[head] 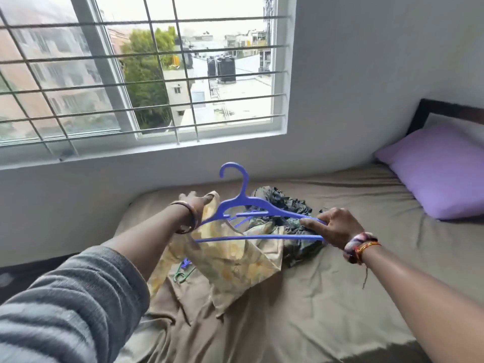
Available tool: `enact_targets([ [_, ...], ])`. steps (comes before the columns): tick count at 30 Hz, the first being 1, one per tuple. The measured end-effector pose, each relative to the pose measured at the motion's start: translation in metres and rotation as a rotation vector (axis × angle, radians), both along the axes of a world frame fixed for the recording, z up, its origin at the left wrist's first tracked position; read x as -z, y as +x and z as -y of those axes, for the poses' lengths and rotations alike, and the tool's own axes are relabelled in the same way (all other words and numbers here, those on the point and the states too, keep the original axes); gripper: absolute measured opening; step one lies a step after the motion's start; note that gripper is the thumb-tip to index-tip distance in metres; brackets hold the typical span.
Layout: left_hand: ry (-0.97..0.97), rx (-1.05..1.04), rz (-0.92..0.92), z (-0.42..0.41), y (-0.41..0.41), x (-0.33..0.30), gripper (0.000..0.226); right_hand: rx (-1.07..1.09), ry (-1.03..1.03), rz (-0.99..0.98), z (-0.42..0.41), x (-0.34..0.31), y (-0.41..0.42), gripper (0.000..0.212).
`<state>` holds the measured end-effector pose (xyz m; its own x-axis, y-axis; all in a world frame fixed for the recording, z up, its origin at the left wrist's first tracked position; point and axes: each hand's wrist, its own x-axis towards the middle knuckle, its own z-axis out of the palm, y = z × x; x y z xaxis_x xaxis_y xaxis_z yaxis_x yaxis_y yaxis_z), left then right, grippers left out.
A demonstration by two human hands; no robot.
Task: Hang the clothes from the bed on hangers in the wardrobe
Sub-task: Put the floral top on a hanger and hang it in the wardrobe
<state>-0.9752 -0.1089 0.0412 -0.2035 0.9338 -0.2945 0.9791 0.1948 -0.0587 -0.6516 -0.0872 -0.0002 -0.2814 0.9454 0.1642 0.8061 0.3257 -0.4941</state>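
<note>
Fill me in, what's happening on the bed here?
A person is fitting a blue hanger into a yellow patterned garment. The right hand holds the hanger's end; the left hand holds the garment's top edge. A dark garment and a green hanger lie on the bed.

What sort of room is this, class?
Most likely a bedroom: a bed with a brown sheet, a purple pillow by its dark headboard, and a barred window overlooking rooftops.
</note>
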Motion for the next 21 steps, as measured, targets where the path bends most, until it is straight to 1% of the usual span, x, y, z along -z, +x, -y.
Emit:
enact_targets([
  [2, 0.184, 0.143, -0.029, -0.009, 0.013, -0.012, 0.077, -0.010, 0.068, -0.050, 0.000, -0.001, -0.012, 0.063],
  [3, 0.255, 0.176, -0.046, -0.012, 0.016, -0.020, 0.073, -0.007, 0.099, -0.087, 0.002, -0.002, -0.016, 0.063],
  [5, 0.337, 0.190, -0.119, -0.011, 0.022, -0.039, 0.068, 0.006, 0.176, -0.157, 0.003, -0.004, -0.016, 0.054],
  [6, 0.359, 0.219, -0.207, -0.011, 0.021, -0.044, 0.065, 0.018, 0.230, -0.177, 0.004, -0.008, -0.016, 0.049],
  [7, 0.371, 0.209, -0.247, -0.008, 0.023, -0.053, 0.061, 0.032, 0.274, -0.180, 0.005, -0.012, -0.017, 0.048],
  [9, 0.371, 0.105, -0.258, -0.010, 0.019, -0.061, 0.045, 0.106, 0.328, -0.164, 0.005, -0.021, -0.018, 0.058],
  [10, 0.305, 0.065, -0.292, -0.011, 0.017, -0.067, 0.038, 0.147, 0.359, -0.159, 0.004, -0.026, -0.018, 0.063],
  [11, 0.326, 0.026, -0.342, -0.015, 0.013, -0.075, 0.037, 0.182, 0.387, -0.163, 0.003, -0.031, -0.018, 0.063],
  [12, 0.429, -0.006, -0.401, -0.018, 0.009, -0.086, 0.042, 0.206, 0.420, -0.179, 0.001, -0.035, -0.015, 0.063],
  [14, 0.575, 0.007, -0.437, -0.024, -0.002, -0.104, 0.055, 0.222, 0.453, -0.225, -0.002, -0.041, -0.012, 0.061],
  [16, 0.589, 0.025, -0.457, -0.032, -0.011, -0.116, 0.060, 0.203, 0.490, -0.257, -0.003, -0.047, -0.015, 0.059],
  [17, 0.585, -0.001, -0.437, -0.037, -0.012, -0.122, 0.057, 0.192, 0.508, -0.272, -0.003, -0.050, -0.020, 0.059],
  [19, 0.607, -0.119, -0.320, -0.049, -0.016, -0.126, 0.042, 0.202, 0.525, -0.294, -0.006, -0.053, -0.030, 0.061],
  [21, 0.698, -0.225, -0.195, -0.053, -0.021, -0.131, 0.039, 0.239, 0.503, -0.328, -0.013, -0.054, -0.034, 0.068],
])
